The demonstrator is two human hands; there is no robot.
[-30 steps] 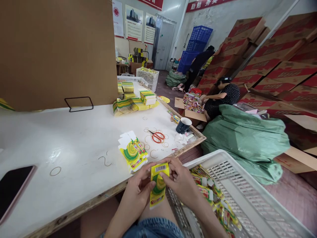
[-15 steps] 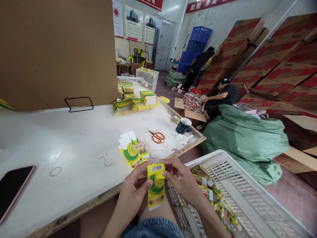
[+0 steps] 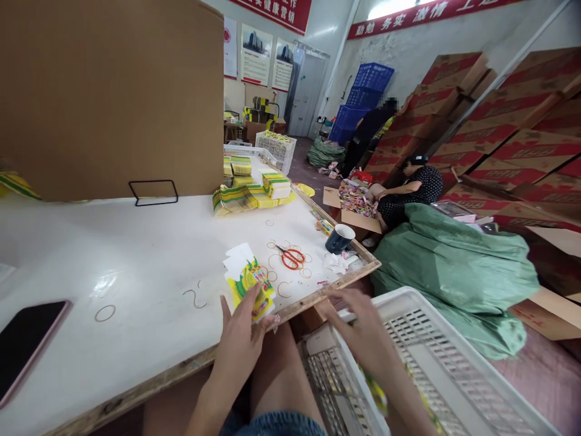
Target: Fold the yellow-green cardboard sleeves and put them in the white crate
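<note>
My left hand (image 3: 239, 339) rests at the table's front edge with its fingers on a small stack of yellow-green packets (image 3: 250, 284) lying on the white table (image 3: 136, 254). My right hand (image 3: 365, 336) reaches over the white plastic crate (image 3: 436, 357) beside my lap, fingers spread; the hand is blurred and I cannot tell whether anything is in it. Yellow-green packets in the crate (image 3: 376, 393) show just under my right wrist.
Red scissors (image 3: 290, 257) and loose rubber bands (image 3: 105, 312) lie on the table, with a dark mug (image 3: 339, 238) at its right edge and a phone (image 3: 25, 342) at left. More packet stacks (image 3: 247, 188) sit farther back by a cardboard sheet (image 3: 109, 91). A seated person (image 3: 403, 188) works beyond green sacks (image 3: 454, 266).
Both hands held one packet over my lap before. Now the left hand has carried it up onto the stack on the table, and the right hand has swung right over the crate.
</note>
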